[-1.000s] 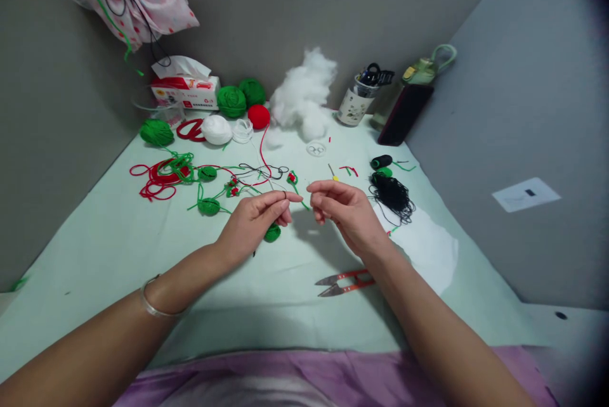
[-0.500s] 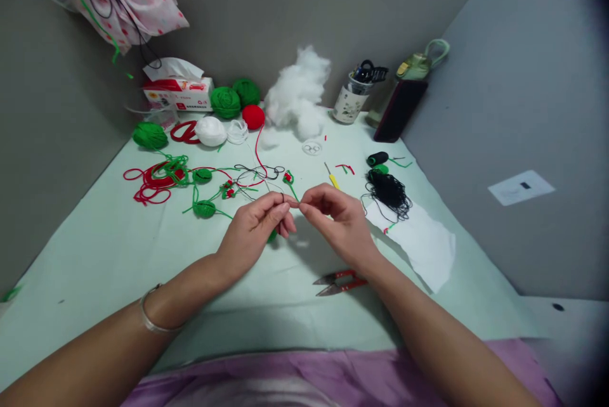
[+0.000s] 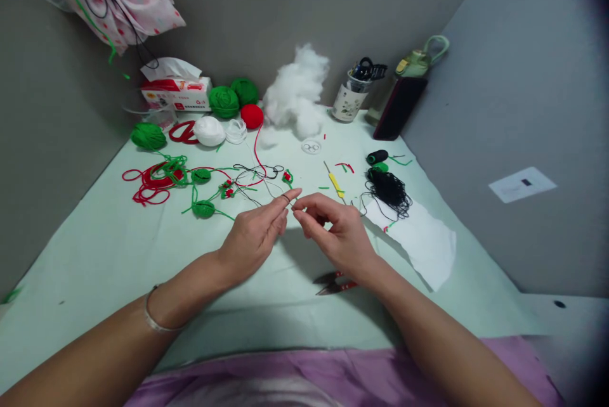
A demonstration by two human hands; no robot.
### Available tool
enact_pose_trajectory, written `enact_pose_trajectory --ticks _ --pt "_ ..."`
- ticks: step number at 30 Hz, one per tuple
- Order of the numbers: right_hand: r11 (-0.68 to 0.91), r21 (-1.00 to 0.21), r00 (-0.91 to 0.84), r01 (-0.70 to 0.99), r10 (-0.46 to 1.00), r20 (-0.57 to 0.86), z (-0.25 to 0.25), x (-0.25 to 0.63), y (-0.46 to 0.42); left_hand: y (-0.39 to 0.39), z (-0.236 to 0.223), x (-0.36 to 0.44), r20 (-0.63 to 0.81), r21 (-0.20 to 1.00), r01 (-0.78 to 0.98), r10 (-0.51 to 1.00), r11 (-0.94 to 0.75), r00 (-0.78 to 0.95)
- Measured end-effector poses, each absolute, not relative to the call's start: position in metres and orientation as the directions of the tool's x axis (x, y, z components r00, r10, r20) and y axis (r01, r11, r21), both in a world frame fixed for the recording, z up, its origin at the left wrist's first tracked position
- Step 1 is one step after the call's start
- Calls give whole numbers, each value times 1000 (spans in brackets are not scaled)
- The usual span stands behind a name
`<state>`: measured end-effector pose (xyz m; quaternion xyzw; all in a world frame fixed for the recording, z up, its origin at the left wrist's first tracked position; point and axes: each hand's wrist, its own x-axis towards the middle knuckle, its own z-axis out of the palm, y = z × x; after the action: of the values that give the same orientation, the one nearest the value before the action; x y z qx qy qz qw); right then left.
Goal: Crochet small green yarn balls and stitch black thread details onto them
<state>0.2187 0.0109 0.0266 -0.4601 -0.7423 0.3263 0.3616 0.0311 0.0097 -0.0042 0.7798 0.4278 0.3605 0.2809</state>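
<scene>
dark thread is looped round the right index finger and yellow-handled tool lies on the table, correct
Wrong hand: the head view shows the dark thread looped round the index finger of the left hand; the yellow-handled tool does lie on the table.

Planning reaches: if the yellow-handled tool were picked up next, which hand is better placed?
Probably the right hand, though it seems to pinch a dark strand: the yellow-handled tool lies just beyond that hand. The left hand, with the strand around a finger, is farther away.
</scene>
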Motion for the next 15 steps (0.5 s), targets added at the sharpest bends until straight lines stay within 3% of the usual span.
enact_pose_trajectory --ticks 9,15 --pt "417 -783 -271 462 907 323 24 218 10 9 -6 32 374 707 478 849 -521 372" --pt "363 -815 -297 451 923 247 27 221 11 10 -7 31 416 675 477 825 -562 383"
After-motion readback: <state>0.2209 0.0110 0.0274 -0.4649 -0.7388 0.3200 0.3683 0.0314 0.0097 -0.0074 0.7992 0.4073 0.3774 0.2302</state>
